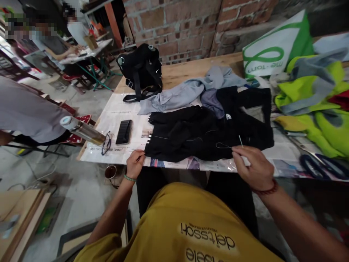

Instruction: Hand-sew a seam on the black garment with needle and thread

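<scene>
A black garment [188, 136] lies spread along the near edge of the table, with white marks on its left edge. My left hand [135, 163] pinches its lower left corner. Over the garment's right part, my right hand [252, 163] has its fingers closed on a thin pale needle [240, 140]. A fine light thread [224, 145] loops out to the left of these fingertips, over the black cloth. Whether the thread passes through the needle is too small to tell. Behind the garment stretches a crumpled grey cloth [174, 95].
A phone [124, 131], glasses [106, 143] and a tilted-looking bottle [81, 130] are at the left. Behind sits a black bag [141, 71]. Large scissors [316, 156], yellow-green clothing [321, 87] and a green-white bag [275, 51] occupy the right. People sit at the left.
</scene>
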